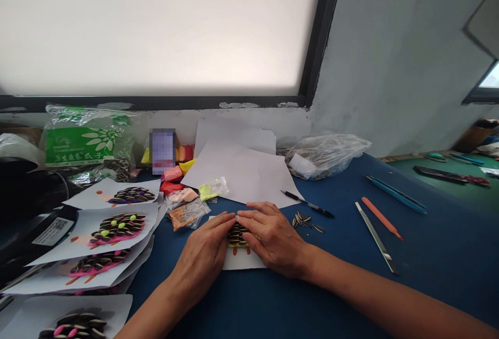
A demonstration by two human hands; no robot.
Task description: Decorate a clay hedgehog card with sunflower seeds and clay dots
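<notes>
on blue bench (273, 308), resting left hand (205, 248) and right hand (273, 237), outstretched, gripless, over white seed-studded paper (245, 259); probably light, fragile; hold bare edge.

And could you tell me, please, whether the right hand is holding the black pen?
No, the black pen lies partly on the white paper and partly on the blue tabletop, apart from the right hand.
</notes>
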